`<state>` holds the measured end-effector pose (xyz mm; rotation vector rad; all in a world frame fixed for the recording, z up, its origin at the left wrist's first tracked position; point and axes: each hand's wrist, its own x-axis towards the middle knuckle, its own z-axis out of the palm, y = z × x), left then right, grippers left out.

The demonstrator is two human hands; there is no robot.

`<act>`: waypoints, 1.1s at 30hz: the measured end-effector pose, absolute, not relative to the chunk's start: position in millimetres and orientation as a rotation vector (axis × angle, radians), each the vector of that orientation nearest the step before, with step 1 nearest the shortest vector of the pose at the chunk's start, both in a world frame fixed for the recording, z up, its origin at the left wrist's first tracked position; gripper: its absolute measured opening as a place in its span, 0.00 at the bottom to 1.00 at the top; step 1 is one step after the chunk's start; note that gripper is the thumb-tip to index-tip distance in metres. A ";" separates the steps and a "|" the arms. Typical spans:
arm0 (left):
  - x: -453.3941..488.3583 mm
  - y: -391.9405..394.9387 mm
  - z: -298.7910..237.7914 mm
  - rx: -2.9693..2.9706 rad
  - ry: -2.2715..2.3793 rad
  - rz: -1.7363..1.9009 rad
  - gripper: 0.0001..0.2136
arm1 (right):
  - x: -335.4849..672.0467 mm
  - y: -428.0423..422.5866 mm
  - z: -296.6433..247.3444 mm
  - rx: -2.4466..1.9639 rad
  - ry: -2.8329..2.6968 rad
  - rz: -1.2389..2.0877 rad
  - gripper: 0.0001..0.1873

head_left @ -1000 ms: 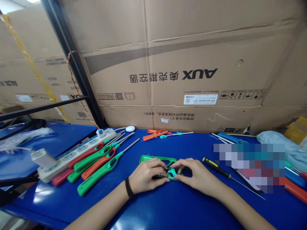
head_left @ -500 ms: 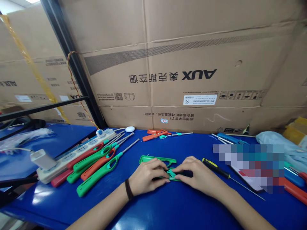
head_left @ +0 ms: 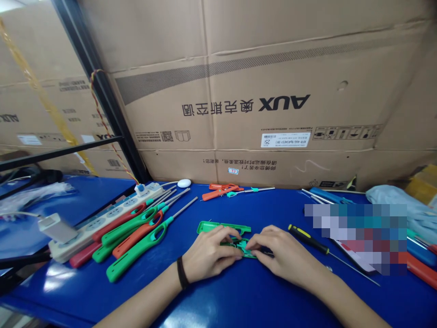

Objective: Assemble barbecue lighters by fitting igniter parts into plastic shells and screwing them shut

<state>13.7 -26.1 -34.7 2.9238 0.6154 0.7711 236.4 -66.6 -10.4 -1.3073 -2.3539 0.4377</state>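
Note:
An opened green lighter body [head_left: 241, 246] lies on the blue table [head_left: 239, 296] between my two hands. My left hand [head_left: 208, 253], with a black band at the wrist, has its fingers curled and pinched on the left part of that body. My right hand [head_left: 283, 255] pinches the teal trigger piece at its middle. A separate green half-shell [head_left: 213, 226] lies flat just behind my left hand.
Several long green, red and orange lighters [head_left: 136, 232] lie at the left beside a white power strip [head_left: 102, 221]. A black-and-yellow screwdriver [head_left: 309, 238] lies right of my right hand. An orange lighter [head_left: 221, 190] lies by the cardboard boxes [head_left: 273, 105] at the back.
My hands stay on the green lighter body; the fingertips of both have shifted slightly closer over its middle. The view has tilted a little.

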 end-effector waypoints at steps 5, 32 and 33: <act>13.8 -26.4 -36.3 2.919 0.614 0.781 0.07 | 234.2 -69.6 -9.9 -1.290 -2.415 0.400 0.12; 14.0 -27.7 -37.7 2.996 0.617 0.769 0.08 | 233.5 -68.0 -8.7 -1.305 -2.474 0.352 0.09; 13.8 -27.6 -38.1 2.995 0.614 0.775 0.08 | 232.5 -68.1 -8.8 -1.310 -2.498 0.317 0.10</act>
